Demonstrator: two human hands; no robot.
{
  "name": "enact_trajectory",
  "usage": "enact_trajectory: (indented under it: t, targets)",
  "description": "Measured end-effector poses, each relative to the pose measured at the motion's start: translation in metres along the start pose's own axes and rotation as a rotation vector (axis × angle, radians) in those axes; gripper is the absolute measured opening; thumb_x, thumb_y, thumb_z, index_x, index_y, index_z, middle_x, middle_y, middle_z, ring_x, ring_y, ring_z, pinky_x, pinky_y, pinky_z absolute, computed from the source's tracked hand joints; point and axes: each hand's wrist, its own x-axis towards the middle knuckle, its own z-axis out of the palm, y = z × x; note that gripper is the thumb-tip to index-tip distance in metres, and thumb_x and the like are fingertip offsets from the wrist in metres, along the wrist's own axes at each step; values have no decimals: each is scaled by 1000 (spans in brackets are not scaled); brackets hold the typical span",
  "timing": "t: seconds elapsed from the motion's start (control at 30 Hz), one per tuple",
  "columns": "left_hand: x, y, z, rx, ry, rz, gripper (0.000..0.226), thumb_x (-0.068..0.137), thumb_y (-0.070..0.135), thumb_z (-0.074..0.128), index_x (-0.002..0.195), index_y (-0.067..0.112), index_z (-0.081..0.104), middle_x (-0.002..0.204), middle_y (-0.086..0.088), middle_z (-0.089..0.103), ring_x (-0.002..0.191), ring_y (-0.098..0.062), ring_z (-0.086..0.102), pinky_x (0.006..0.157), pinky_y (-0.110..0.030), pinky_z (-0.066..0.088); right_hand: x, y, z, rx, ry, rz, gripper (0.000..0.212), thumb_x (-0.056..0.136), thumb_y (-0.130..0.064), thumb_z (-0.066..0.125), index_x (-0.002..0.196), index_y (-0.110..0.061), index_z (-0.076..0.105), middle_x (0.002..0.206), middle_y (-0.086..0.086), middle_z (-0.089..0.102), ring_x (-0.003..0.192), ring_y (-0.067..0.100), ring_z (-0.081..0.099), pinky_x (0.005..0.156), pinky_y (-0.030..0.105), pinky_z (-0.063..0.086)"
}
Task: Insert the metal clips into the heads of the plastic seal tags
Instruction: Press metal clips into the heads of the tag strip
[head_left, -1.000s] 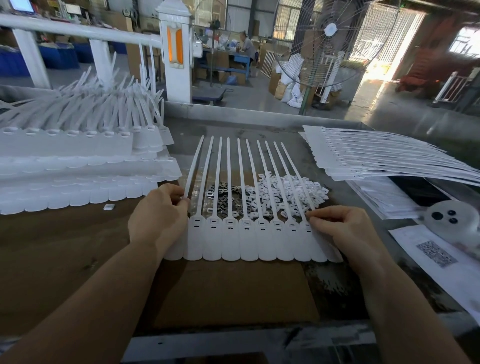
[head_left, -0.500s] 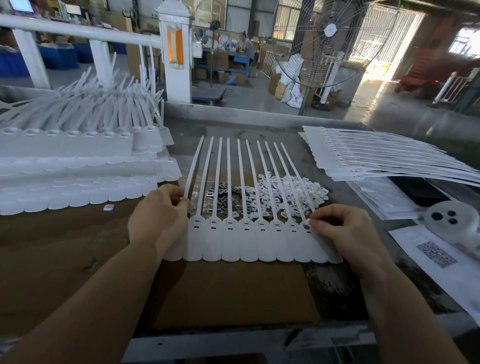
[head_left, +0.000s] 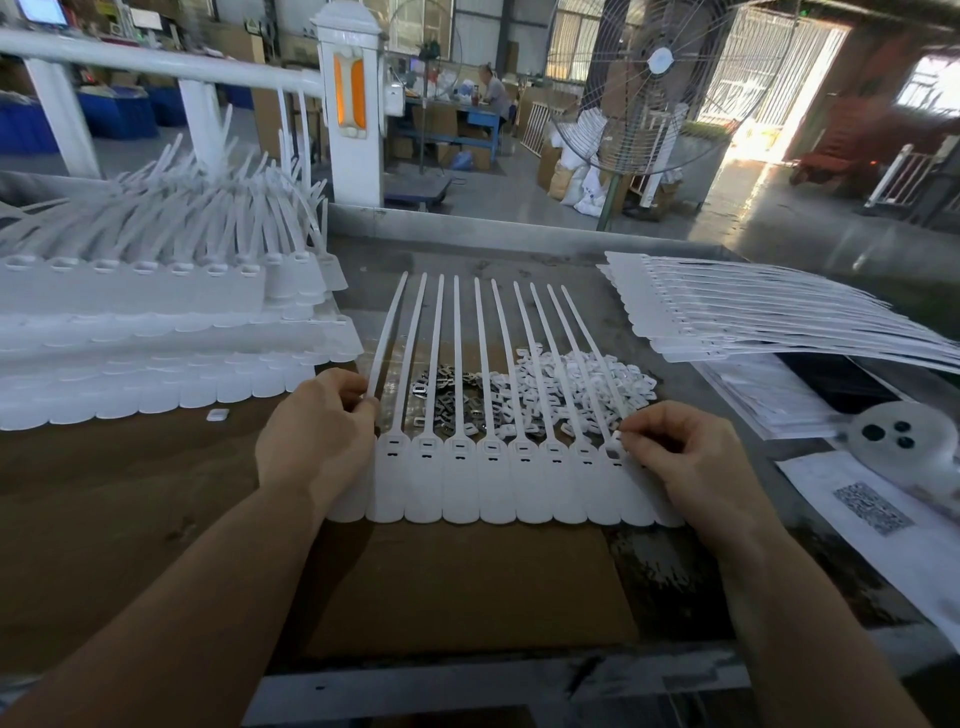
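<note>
Flat, joined white seal tags (head_left: 498, 483) fan ten thin straps upward.

standing fan (head_left: 655, 78), white post (head_left: 349, 104), printed paper (head_left: 878, 512)

A joined strip of white plastic seal tags (head_left: 498, 483) lies flat near the tabletop's front edge, straps fanning toward the far edge over a loose pile of metal clips (head_left: 452, 397) and white plastic pieces (head_left: 576, 379).
</note>
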Motion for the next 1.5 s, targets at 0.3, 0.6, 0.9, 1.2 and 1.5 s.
enact_trajectory:
  t: [0.3, 0.6, 0.9, 1.2, 1.5]
  targets:
    - [0, 1, 1, 4, 14, 1, 25, 93, 27, 55, 117, 23, 60, 104, 3, 68, 82, -12, 53, 70, -28, 42, 1, -4, 0, -51, -33, 51, 11, 83, -6, 66, 79, -15, 70, 78, -1, 68, 72, 7, 60, 60, 12, 46]
    - [-1, 1, 0, 4, 9, 1, 26, 93, 26, 56, 118, 22, 60, 106, 3, 67, 83, -11, 52, 70, -27, 40, 0, -5, 2, -100, -73, 54, 12, 83, -5, 65, 77, -14, 70, 77, -1, 67, 67, 7, 56, 57, 13, 40]
    - [-1, 4, -1, 12, 2, 13, 27, 93, 27, 54, 119, 21, 60, 108, 1, 67, 83, -11, 52, 67, -27, 41, 4, -8, 3, -137, -93, 98, 9, 81, -8, 67, 75, -14, 70, 63, -5, 53, 57, 7, 45, 55, 17, 34]
    - [-2, 3, -2, 13, 4, 11, 28, 93, 26, 55, 120, 21, 59, 110, 1, 67, 87, -12, 54, 69, -27, 40, 14, -18, 0, -73, -153, 308, 12, 75, -2, 70, 74, -14, 70, 77, 1, 67, 71, 9, 57, 60, 22, 41]
    - [-3, 3, -3, 10, -8, 22, 30, 93, 26, 55, 122, 19, 58, 114, -2, 66, 99, -18, 60, 71, -28, 43, 23, -21, -1, -61, -182, 423, 12, 72, 2, 73, 76, -9, 69, 73, -2, 63, 66, 7, 56, 51, 19, 39]
